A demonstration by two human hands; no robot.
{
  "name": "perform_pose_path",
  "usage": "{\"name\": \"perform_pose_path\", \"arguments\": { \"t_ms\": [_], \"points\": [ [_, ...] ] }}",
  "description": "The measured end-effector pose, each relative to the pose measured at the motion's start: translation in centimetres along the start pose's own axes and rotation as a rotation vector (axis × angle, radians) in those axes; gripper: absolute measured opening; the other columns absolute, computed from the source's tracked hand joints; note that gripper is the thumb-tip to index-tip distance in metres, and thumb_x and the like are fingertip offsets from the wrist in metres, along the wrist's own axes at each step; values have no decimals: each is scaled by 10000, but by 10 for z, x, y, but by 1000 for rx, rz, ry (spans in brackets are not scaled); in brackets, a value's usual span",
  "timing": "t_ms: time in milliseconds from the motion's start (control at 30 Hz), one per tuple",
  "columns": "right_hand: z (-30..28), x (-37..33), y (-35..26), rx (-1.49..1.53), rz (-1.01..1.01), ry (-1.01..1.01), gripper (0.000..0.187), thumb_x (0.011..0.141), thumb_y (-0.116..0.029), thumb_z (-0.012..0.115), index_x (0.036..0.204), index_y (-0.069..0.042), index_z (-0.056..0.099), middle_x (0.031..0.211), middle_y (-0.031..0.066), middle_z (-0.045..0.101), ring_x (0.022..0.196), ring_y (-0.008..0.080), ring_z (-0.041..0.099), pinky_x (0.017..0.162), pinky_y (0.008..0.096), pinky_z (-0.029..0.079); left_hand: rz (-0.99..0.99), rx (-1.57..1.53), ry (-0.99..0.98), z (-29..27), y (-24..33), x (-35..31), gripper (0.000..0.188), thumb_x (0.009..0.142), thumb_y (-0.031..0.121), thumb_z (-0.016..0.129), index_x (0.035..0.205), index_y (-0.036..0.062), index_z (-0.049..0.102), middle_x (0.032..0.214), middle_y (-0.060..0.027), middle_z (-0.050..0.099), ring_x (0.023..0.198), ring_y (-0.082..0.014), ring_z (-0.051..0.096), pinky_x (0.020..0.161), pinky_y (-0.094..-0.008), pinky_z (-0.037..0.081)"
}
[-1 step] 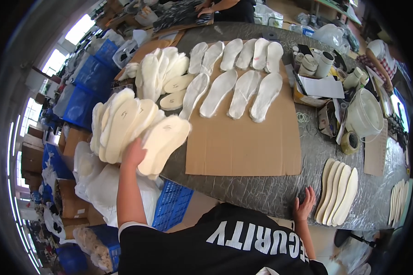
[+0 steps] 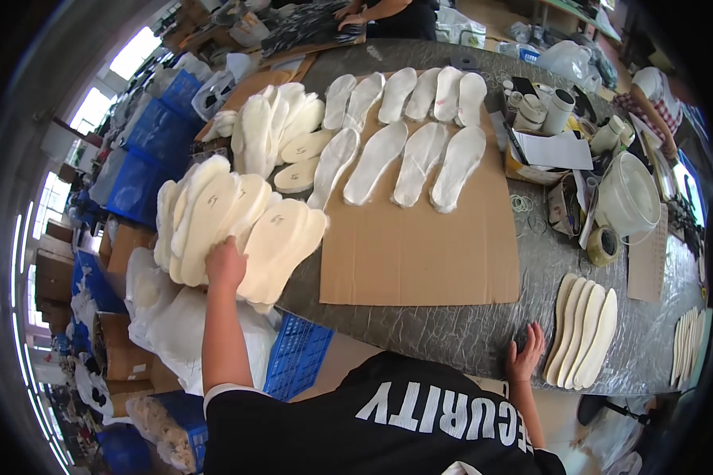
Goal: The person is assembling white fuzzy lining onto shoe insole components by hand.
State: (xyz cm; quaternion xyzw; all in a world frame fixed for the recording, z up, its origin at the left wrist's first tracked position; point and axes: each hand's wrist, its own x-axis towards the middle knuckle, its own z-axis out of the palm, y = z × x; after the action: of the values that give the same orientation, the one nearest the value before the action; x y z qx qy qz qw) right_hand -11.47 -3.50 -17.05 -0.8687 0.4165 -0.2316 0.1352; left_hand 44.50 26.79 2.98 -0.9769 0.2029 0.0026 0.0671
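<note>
My left hand (image 2: 226, 263) is at the lower edge of a fanned pile of cream, fleecy insoles (image 2: 206, 210) at the table's left edge. Its fingers are curled together at an insole there; their tips are partly hidden. Just right of that hand, overlapping insoles (image 2: 281, 245) lie with their plain side up. My right hand (image 2: 525, 354) rests flat on the table's near edge, fingers slightly spread, holding nothing. To its right lies a row of overlapping cream insoles (image 2: 582, 332). Two rows of white insoles (image 2: 380, 162) lie on and beside a cardboard sheet (image 2: 420, 257).
More fleecy insoles (image 2: 273, 123) are heaped at the far left. A white bucket (image 2: 627, 194), bottles, a tape roll (image 2: 604, 245) and a box of papers (image 2: 554, 150) stand on the right. Blue crates (image 2: 146, 170) are left of the table. Other people work at the far side.
My left hand has shifted slightly left, off the right-hand insoles and toward the fanned pile. Those insoles, blurred before, now lie still and more spread. My right hand stays put.
</note>
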Motion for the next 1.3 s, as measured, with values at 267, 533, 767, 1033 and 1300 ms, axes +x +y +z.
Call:
{"name": "perform_pose_path", "arguments": {
  "t_ms": [267, 533, 767, 1033, 1300],
  "points": [
    [-29, -2, -25, 39, 275, 163, 479, 743, -62, 653, 1206, -50, 535, 1275, 200, 505, 1191, 387, 467, 1011, 453, 383, 473, -12, 295, 142, -2, 13, 672, 842, 271, 633, 1424, 56, 374, 1470, -183, 361, 1372, -355, 304, 1139, -495, 198],
    [-67, 1, 18, -338, 720, 231, 683, 751, -309, 758, 1322, -89, 454, 1416, 188, 340, 1308, 386, 302, 1080, 507, 229, 330, 111, 289, 94, 38, -7, 600, 827, 237, 685, 1359, 84, 455, 1468, -132, 366, 1332, -345, 341, 1057, -499, 289],
    [-110, 1, 94, -283, 992, 78, 690, 718, -397, 798, 1258, -62, 531, 1159, 219, 591, 1131, 373, 532, 990, 418, 415, 252, 98, 248, 81, 50, -8, 571, 811, 208, 697, 1323, 80, 478, 1458, -121, 373, 1339, -333, 323, 1046, -510, 296],
    [-142, 19, 114, -112, 1217, -59, 845, 563, -420, 881, 1229, -34, 531, 1152, 191, 614, 1049, 333, 618, 866, 428, 504, 962, -466, 438, 67, 219, -81, 314, 820, 40, 601, 1128, -15, 571, 1217, -206, 549, 1163, -377, 483, 989, -478, 376],
    [-113, -1, 128, 5, 1054, 16, 425, 688, -289, 814, 894, 30, 624, 841, 154, 679, 754, 260, 662, 669, 372, 519, 1983, -660, -238, 64, 497, -324, 403, 772, 98, 656, 1137, -40, 559, 1265, -176, 524, 1180, -335, 496, 1018, -416, 392]
  ]
}}
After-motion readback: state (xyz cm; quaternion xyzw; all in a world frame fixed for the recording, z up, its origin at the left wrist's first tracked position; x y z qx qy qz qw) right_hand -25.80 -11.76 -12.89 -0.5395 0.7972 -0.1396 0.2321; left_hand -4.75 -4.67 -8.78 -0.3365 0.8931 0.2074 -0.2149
